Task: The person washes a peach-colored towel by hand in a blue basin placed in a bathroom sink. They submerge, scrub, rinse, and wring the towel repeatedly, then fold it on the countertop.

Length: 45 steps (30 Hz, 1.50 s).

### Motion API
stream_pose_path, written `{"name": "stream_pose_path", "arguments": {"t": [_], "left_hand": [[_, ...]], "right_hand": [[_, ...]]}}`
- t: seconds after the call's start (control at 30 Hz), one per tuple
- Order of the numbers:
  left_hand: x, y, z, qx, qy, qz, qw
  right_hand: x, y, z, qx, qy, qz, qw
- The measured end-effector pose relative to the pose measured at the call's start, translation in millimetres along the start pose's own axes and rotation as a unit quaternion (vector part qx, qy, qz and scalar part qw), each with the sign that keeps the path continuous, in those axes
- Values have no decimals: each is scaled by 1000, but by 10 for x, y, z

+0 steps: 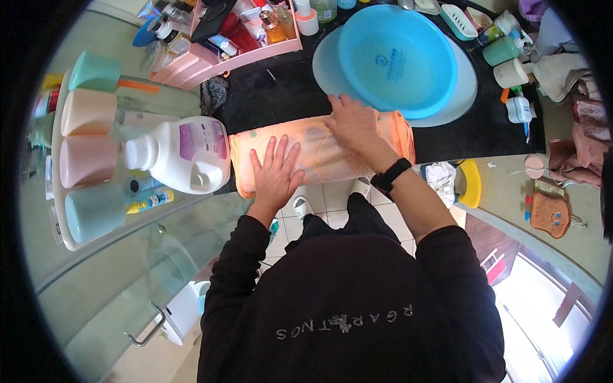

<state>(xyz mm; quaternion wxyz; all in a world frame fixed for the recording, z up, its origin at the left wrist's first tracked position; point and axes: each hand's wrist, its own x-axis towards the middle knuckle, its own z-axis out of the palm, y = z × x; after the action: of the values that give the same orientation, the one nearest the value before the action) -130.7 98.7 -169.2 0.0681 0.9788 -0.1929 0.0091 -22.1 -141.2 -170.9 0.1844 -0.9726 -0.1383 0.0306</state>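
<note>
A folded orange towel [321, 148] with a pale patterned face lies lengthwise along the front edge of the black countertop [268, 103], partly overhanging it. My left hand [278, 174] rests flat on the towel's left part, fingers spread. Across the towel's far side lies my right hand [353, 123], its fingers slightly bent and pointing towards the sink; a black band circles that wrist. Just beyond it, a light blue plastic basin [397, 62] sits over the white sink [330, 72]. A white detergent jug [191, 155] with a purple label touches or nearly touches the towel's left end.
A pink organizer box [254, 57] full of cosmetics stands at the back left. Several pastel cups [88, 160] hang on a rack at left, beside a glass panel [158, 258]. Pump bottles [503, 50] line the right. A yellow plastic item [469, 184] hangs below the counter.
</note>
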Motion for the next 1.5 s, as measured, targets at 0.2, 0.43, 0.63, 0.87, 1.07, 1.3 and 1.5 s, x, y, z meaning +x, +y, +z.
{"name": "stream_pose_path", "arguments": {"t": [0.2,0.43,0.63,0.87,1.07,1.3,1.5], "left_hand": [[-33,22,-32,-18,-1,-22,1000],[145,-282,-98,-121,69,-51,989],[572,-512,-190,-15,29,-152,988],[568,-515,-631,-5,90,-31,995],[271,-408,-1313,-148,266,-24,952],[-190,-387,-1387,-40,291,44,955],[-443,-432,-378,-108,108,49,987]], "right_hand": [[-64,488,-322,-22,0,45,999],[-175,1008,-610,51,-3,57,997],[194,863,-621,-35,-244,-13,969],[91,868,-918,-77,-284,18,956],[-680,459,-1837,-13,22,-49,998],[-1298,56,-1944,-102,215,-54,970],[-1722,356,-819,-83,28,107,990]]}}
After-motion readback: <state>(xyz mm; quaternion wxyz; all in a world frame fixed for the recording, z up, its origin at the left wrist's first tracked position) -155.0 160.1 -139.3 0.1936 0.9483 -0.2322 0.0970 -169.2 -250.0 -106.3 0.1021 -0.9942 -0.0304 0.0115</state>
